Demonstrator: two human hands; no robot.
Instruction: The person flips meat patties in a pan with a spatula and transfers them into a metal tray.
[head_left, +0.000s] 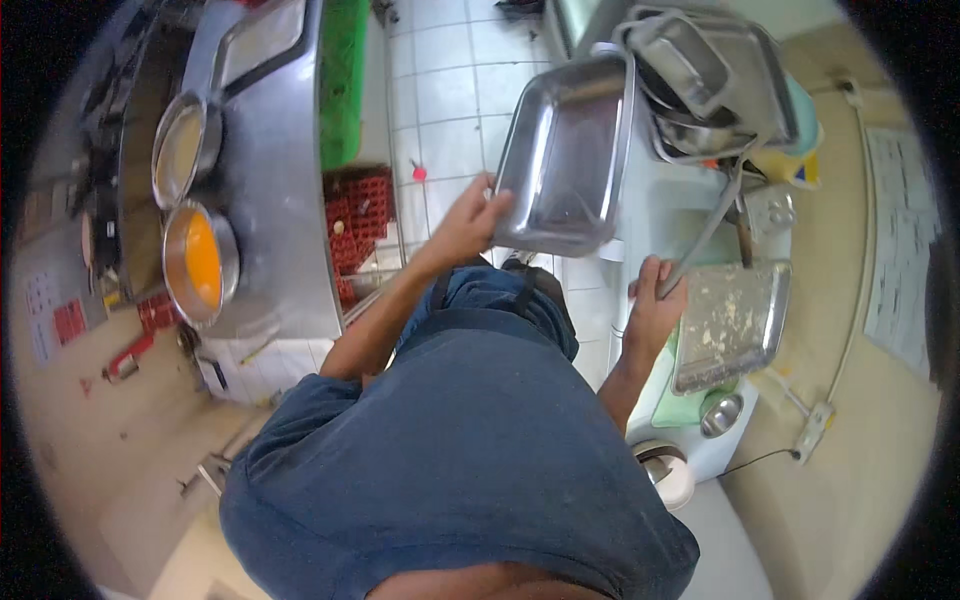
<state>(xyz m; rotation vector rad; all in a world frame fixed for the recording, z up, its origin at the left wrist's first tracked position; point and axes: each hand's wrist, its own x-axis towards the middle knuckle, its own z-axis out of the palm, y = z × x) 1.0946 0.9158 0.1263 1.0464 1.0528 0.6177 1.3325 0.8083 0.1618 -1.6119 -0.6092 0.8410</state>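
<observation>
A deep rectangular stainless steel pan (574, 150) is held up over the tiled floor in front of me. My left hand (472, 221) grips its left rim near the close corner. My right hand (654, 300) is closed around the long grey handle (709, 225) of a utensil. That handle slants away toward a pile of steel pans, where its far end is hard to make out. Beside my right hand, a shallow metal tray (731, 322) with pale, crumb-like residue rests at the right counter.
On the left steel table (277, 187) stand a bowl of orange liquid (201, 262), a bowl with pale contents (180, 150) and a tray (259, 45). Green (343, 82) and red (360, 210) plastic crates sit beside it. Stacked pans (697, 67) and a small steel bowl (722, 416) occupy the right counter.
</observation>
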